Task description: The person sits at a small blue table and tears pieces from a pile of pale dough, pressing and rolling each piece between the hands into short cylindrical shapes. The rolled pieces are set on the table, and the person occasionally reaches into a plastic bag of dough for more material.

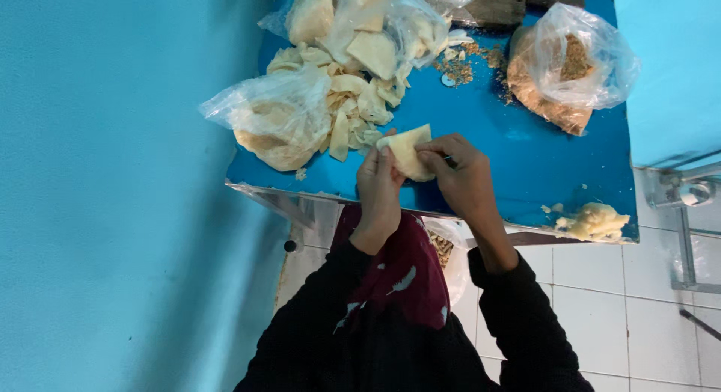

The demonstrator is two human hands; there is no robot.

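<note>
Both my hands hold one pale yellow triangular dough wrapper (406, 148) over the near edge of the blue table (518, 152). My left hand (378, 185) grips its lower left side with the thumb on top. My right hand (460, 173) pinches its right edge with the fingertips. A loose heap of similar pale wrappers (353, 107) lies just beyond my hands.
A clear plastic bag of pale dough (274, 122) sits at the table's left. More bagged wrappers (375, 31) lie behind. A bag of brown crumbly filling (563, 69) stands at the right. A yellowish lump (593, 221) rests on the near right corner. White tiled floor (601, 309) below.
</note>
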